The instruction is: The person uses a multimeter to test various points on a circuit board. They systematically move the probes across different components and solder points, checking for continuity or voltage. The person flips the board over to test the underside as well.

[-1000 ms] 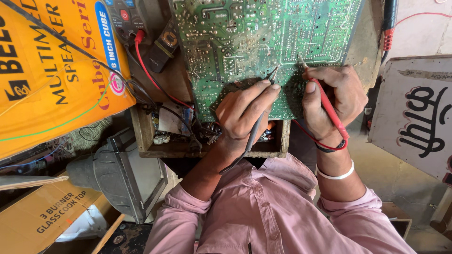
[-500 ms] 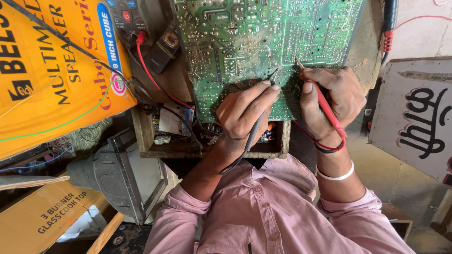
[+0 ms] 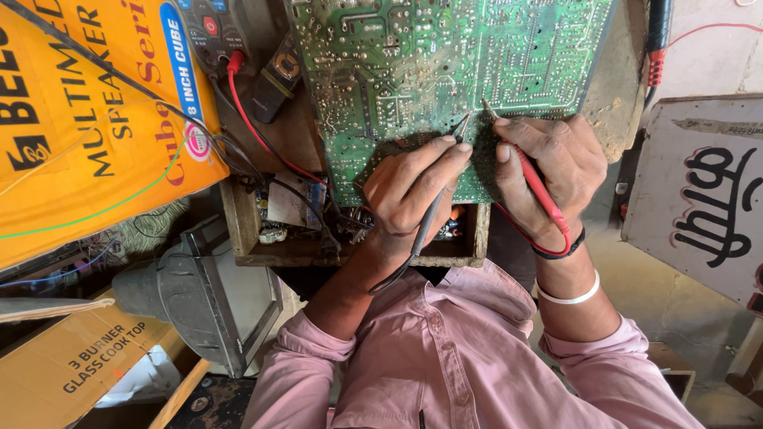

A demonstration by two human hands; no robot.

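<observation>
Meanwhile both probes stay on the solder side of the green circuit board [image 3: 445, 79].

Left hand [image 3: 417, 195] is clamped pen-style on the black probe [image 3: 433, 210], its tip touching the board at about 1 o'clock from the knuckles. Right hand [image 3: 556, 171] is clamped on the red probe [image 3: 534, 181], tip at 11 o'clock. Against half a second ago the two tips sit almost where they were, close together; only the view drifts slightly. Hands remain apart, side by side. The multimeter [image 3: 214, 32] lies at 10 o'clock, and the wooden box [image 3: 358, 250] sits under the board's near edge.
</observation>
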